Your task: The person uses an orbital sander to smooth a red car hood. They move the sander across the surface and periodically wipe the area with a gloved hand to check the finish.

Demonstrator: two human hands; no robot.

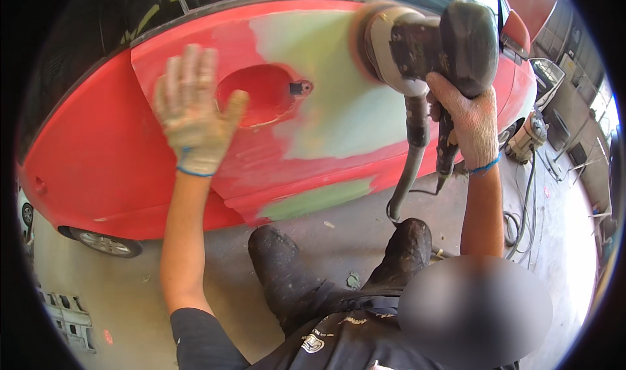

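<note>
- In the head view, we find the task's main thing, a power sander (pixel 417 47), in the upper right of the frame, its round pad turned toward the car door (pixel 189 200).
- We see the right hand (pixel 473 119), in a pale glove with a blue cuff edge, grasping the sander from below, fingers curled around it at right of centre.
- We see the left hand (pixel 195 119), gloved too, left of centre before the red door: fingers straight and released, thumb spread. Whether the palm presses the panel we cannot tell.
- Between the hands, at upper centre, we make out an oval recess (pixel 257 92) and, right of it, a pale green patch (pixel 355 122) reaching toward the sander's pad.
- Below it, near the middle, we notice a smaller green patch (pixel 319 199).
- A grey hose (pixel 411 164) drops from the sander toward the floor, right of centre.
- At lower left we see a wheel (pixel 104 241).
</note>
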